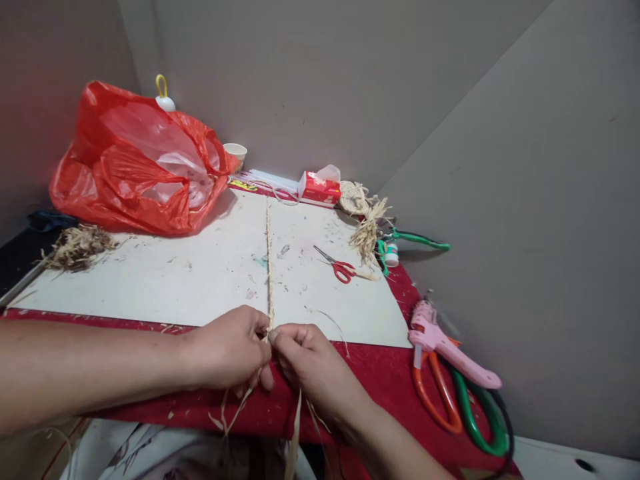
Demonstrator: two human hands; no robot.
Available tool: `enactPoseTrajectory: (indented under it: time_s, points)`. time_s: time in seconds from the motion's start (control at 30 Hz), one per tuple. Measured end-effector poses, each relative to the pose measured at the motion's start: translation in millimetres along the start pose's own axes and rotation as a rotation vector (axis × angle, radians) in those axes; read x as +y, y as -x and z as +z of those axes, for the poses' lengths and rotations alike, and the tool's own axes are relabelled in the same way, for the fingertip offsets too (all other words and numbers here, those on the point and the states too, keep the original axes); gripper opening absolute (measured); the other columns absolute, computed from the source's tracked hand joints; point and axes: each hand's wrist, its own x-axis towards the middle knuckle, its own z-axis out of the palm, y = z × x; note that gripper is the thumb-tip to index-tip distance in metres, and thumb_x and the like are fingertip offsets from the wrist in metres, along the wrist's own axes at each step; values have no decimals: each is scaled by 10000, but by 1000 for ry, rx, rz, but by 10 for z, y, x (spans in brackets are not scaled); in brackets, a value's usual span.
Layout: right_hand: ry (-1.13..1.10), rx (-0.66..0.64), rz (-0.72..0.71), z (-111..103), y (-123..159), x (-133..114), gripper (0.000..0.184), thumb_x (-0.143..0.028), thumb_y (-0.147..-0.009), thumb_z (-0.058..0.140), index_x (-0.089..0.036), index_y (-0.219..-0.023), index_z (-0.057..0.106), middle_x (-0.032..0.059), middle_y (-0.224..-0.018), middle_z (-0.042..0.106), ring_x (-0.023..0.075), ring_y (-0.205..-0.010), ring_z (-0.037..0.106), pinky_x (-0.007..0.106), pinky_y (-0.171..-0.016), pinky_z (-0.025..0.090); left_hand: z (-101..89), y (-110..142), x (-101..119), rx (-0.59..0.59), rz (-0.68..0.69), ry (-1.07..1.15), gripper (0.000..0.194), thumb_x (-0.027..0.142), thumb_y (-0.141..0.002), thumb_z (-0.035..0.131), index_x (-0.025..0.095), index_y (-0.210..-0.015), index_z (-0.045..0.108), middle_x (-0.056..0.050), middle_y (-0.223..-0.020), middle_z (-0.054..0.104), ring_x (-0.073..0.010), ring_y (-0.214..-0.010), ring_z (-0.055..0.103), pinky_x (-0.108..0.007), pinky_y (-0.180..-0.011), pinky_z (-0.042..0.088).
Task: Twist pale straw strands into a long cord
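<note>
A thin braid of pale straw-like fibre [270, 267] runs straight away from me over the white board. My left hand [235, 350] pinches its near end from the left. Close against it, my right hand [305, 353] grips the same end between thumb and fingers. Loose flat strands [294, 433] hang below both hands, over the front edge of the table. The fingertips partly hide where the strands cross. Red-handled scissors [343, 270] lie on the board to the right of the braid.
A red plastic bag [140, 167] stands back left, beside a fibre heap [83, 247]. Along the back are a paper cup [236, 152], a tissue pack [320, 188] and a fibre bundle [370, 227]. Green-handled pliers [420, 239] and a pink glue gun [445, 340] are at right.
</note>
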Motion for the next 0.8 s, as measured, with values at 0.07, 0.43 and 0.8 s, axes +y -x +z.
enactPoseTrajectory:
  time_s: [0.07,0.43,0.8]
  points:
    - [-42,14,10,10,8,26,331,-252,-811,454,-178,-490,425,-49,-378,423,56,-360,223,214,-383,137,82,6,-29,47,-5,17,97,143,-734,416,168,-812,467,11,-569,588,-87,-341,429,-198,-338,353]
    - [-229,30,13,29,45,25,256,-338,-748,609,-138,-597,553,-92,-374,354,27,-333,192,197,-353,109,104,83,-57,122,68,-169,150,157,-678,483,176,-825,510,53,-527,538,-79,-393,435,-181,-385,293]
    - [-324,-10,49,-53,96,-3,369,-422,-715,682,-174,-605,433,-124,-411,271,17,-349,148,179,-346,89,-120,-55,-48,72,188,-137,156,272,-714,524,154,-810,561,14,-633,571,-90,-517,428,-208,-520,328]
